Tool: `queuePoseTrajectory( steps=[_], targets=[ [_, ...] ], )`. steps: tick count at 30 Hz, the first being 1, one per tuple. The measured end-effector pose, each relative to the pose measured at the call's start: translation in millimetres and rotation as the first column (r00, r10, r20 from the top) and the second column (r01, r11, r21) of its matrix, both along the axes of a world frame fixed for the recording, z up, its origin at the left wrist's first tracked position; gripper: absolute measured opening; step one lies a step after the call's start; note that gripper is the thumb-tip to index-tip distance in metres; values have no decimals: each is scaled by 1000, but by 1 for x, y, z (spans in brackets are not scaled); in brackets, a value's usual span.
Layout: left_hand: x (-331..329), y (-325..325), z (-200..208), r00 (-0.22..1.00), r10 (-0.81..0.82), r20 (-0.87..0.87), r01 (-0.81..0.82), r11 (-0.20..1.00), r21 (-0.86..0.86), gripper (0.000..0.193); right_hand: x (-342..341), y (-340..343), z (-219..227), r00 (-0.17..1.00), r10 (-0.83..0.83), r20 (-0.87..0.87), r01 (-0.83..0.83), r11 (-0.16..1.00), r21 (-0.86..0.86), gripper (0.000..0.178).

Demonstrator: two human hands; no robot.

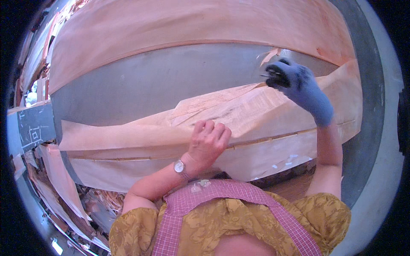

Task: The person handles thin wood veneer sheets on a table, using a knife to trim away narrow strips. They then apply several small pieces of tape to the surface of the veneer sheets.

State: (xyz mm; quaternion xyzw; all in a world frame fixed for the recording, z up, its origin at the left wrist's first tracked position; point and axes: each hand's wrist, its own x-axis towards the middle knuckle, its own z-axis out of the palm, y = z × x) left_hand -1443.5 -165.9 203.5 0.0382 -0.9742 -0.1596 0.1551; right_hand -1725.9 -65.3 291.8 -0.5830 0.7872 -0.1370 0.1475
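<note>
My bare left hand (209, 138), a watch on its wrist, is closed on the folded-up edge of a thin pale wood veneer sheet (115, 138) near the middle of the table. The lifted part of the sheet (232, 106) shows its rougher side. Above the sheet's right part hangs my right hand (290, 77), in a blue-grey glove with dark fingers. Its fingers are closed, and a thin pointed thing sticks out to the left; its kind is too small to tell. A loose, torn veneer strip (270, 56) is just beyond that hand.
A large stack of veneer sheets (192, 21) lies across the far side of the grey table (128, 81). Veneer sheets and scraps (102, 200) are piled at the left, below a grey board with chalk marks (36, 130). A grey surface (371, 128) curves along the right.
</note>
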Motion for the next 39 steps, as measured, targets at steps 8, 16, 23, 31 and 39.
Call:
queuePoseTrajectory(
  steps=[8,16,23,31,39],
  targets=[
    [21,40,4,994,-111,20,108,987,115,9,9,-39,-126,898,330,291,-414,859,302,48],
    [29,47,0,996,-84,19,82,994,78,10,-19,-29,-148,969,207,132,-222,968,117,30],
    [28,46,9,1000,-25,6,24,998,50,8,-73,5,-42,834,-462,-303,343,862,-372,63],
    [32,68,25,995,-92,41,94,994,-50,5,-201,235,-88,252,-827,-503,908,382,-173,66],
    [65,91,8,972,-152,179,153,988,6,11,-176,387,-167,86,-893,443,983,5,-181,36]
  ],
)
